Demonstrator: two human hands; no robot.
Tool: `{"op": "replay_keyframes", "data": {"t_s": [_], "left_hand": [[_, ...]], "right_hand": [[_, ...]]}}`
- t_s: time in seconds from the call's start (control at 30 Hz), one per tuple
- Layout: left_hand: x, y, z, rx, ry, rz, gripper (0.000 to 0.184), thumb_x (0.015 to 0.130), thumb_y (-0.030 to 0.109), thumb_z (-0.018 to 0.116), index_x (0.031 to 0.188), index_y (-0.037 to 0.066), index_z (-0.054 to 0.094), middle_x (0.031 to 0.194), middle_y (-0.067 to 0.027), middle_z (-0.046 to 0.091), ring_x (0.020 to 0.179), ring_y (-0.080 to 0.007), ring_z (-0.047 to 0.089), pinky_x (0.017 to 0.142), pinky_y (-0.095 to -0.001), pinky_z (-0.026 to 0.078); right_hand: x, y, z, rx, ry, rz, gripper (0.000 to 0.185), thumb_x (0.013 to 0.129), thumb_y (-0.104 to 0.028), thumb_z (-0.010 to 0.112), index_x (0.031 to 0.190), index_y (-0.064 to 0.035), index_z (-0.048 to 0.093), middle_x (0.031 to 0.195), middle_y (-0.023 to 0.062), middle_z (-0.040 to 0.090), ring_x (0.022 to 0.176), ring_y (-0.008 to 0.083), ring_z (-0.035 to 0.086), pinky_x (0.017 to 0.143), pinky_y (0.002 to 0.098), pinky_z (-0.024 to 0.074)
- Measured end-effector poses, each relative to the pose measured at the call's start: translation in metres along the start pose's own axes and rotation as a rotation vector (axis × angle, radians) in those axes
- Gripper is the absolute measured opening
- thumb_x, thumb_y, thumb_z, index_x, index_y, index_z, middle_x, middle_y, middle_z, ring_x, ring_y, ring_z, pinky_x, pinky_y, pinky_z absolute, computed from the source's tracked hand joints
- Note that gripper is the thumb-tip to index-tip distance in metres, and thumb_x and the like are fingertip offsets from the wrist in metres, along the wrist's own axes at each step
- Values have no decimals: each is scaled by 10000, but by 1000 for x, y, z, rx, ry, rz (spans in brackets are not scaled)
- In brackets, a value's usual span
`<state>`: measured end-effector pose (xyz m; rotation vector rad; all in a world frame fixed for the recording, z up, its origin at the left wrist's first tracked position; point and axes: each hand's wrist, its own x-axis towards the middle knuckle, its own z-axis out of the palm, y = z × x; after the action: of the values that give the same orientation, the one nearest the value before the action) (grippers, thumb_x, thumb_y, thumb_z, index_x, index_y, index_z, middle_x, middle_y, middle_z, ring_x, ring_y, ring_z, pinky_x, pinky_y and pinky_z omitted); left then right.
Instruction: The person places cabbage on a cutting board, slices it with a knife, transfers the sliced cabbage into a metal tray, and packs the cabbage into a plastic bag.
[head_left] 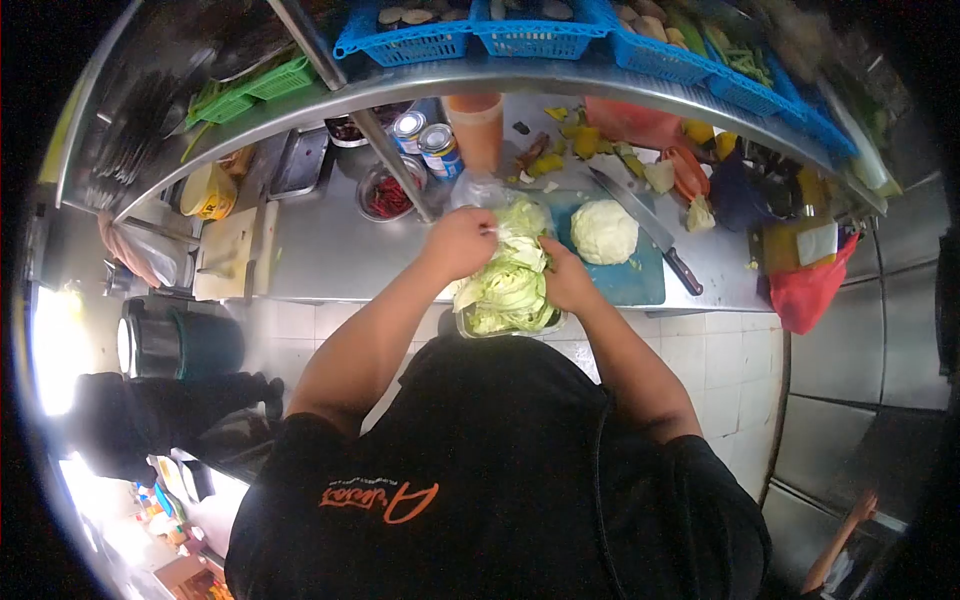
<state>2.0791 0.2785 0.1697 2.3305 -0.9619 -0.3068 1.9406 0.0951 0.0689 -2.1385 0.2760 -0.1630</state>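
Pale green cabbage leaves [505, 285] fill a clear tray [553, 322] at the counter's front edge, close to my body. A clear plastic bag [478, 188] with more leaves in it lies just beyond. My left hand [463, 243] is closed in a pinch on the bag, left of the leaves. On the other side my right hand [568, 277] has its fingers curled against the leaves and the bag's edge; its grip is partly hidden. A trimmed whole cabbage [604, 232] sits on the green cutting board [640, 283], right of my hands.
A large knife [655, 235] lies across the board's right side, handle toward me. Left of my hands are a bowl of red chillies [385, 195] and cans [439, 150]. A metal post [385, 150] and shelf with blue baskets [400, 45] overhang the counter.
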Motion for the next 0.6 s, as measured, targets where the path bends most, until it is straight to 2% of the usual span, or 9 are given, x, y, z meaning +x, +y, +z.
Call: {"op": "replay_keyframes", "data": {"t_s": [0.03,0.13,0.17,0.27,0.33,0.43,0.53,0.6], "left_hand": [[2,8,-2,1,28,42,245,802,188,611,976,27,675,948,-228,700,904,-412,674,805,-499,520],[12,14,6,30,-11,-104,226,772,191,626,904,23,699,974,-213,705,928,-400,673,820,-475,523],[16,12,6,59,-28,-71,234,768,193,628,915,26,702,977,-214,705,935,-396,673,825,-470,524],[24,13,1,133,-141,-3,258,763,190,628,950,31,708,988,-216,705,950,-390,675,840,-462,526],[25,25,-12,165,-294,3,270,768,176,622,977,30,708,999,-219,705,957,-388,676,850,-464,527],[12,43,-21,222,-329,29,279,773,161,620,996,18,708,1005,-224,705,953,-384,682,845,-474,536],[15,45,-27,486,-251,33,271,782,152,611,989,3,706,1012,-222,706,951,-386,684,831,-480,546],[22,46,-36,478,-157,-11,268,789,153,604,986,2,706,999,-227,706,947,-390,685,820,-485,550]], "right_hand": [[1,-10,-4,-13,-11,-4,529,849,-49,617,1364,37,529,1297,239,627,1223,354,599,1037,371,453],[1,-52,-23,23,-101,-8,552,818,-4,580,1366,42,523,1313,259,607,1241,384,579,1049,386,447],[2,-60,-27,49,-140,-9,559,808,12,567,1364,44,522,1316,264,602,1244,393,574,1051,392,446],[4,-48,-19,-66,-75,-58,510,840,-13,524,1350,13,539,1241,296,613,1158,444,596,999,467,473],[5,-43,-17,-12,-76,-70,514,830,-2,515,1343,11,544,1235,308,608,1158,454,588,1001,475,470],[7,-35,-16,-4,-91,-56,527,815,15,499,1340,14,544,1240,314,603,1156,460,586,1005,481,467],[3,-36,-18,-24,-58,-59,537,806,23,490,1341,20,543,1262,312,594,1162,458,582,1015,481,462],[1,-34,-18,-30,-30,-83,538,805,26,486,1340,23,544,1274,310,590,1173,456,576,1024,478,457]]}}
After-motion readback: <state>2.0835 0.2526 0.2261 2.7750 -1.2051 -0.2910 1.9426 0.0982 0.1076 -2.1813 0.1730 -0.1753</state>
